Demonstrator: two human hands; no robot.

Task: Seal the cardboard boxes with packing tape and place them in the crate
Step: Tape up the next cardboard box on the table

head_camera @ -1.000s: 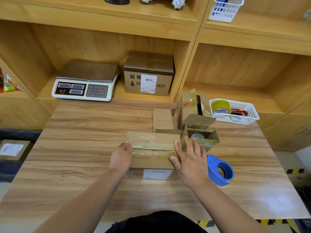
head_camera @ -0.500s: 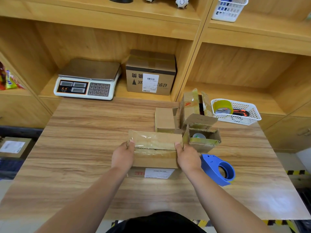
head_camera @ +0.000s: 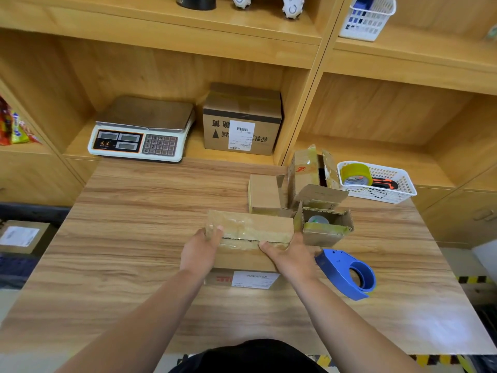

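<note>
Taped box gripped for lifting
On the table (head_camera: pixel 134 238), our left hand (head_camera: pixel 200 251) and right hand (head_camera: pixel 291 255) clasped the cardboard box (head_camera: pixel 250 230) by its ends, thumbs on the taped seam; next, we judged, came lifting it toward the unseen crate.

Oblong brown cardboard box (head_camera: pixel 250 232): flaps closed under glossy clear tape, dark seam along the top, white label on the near side. It lies level on the surface (head_camera: pixel 134 238), gripped at its ends by the left hand (head_camera: pixel 200 251) and right hand (head_camera: pixel 291 255), thumbs on top. Small open-topped cardboard box (head_camera: pixel 325 234): upright, just beyond the right hand. Blue plastic tape dispenser (head_camera: pixel 347 273): on its side, just right of the right hand.
</note>
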